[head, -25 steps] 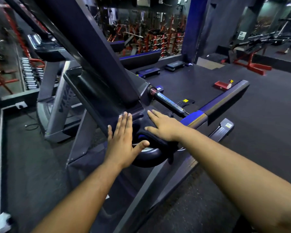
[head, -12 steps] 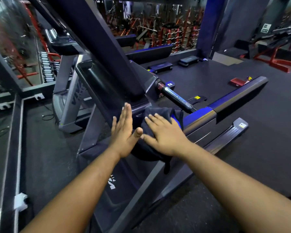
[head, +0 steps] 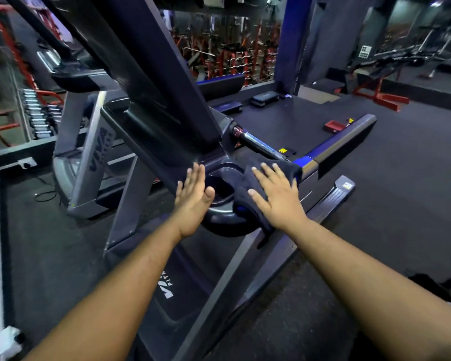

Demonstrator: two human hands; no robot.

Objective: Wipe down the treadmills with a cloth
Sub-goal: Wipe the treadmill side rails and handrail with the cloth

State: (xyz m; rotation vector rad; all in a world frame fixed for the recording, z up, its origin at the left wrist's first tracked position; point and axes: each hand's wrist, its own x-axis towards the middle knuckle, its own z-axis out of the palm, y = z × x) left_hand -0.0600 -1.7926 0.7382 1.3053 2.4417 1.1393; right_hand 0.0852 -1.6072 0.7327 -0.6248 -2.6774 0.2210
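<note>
A dark treadmill fills the middle of the view, with its console tray and a round cup holder just below my hands. A dark cloth lies over the right part of the tray beside the blue-and-grey handrail. My right hand presses flat on the cloth with fingers spread. Flat and held on edge, my left hand rests against the left rim of the cup holder, holding nothing.
A second treadmill stands to the left with a cable on the floor beside it. A dumbbell rack is at the far left. Step platforms, a red bench frame and a small red object sit on the dark floor beyond.
My right hand has slid the cloth to the right, toward the handrail, uncovering the cup holder. My left hand has stayed by the holder's left rim.
</note>
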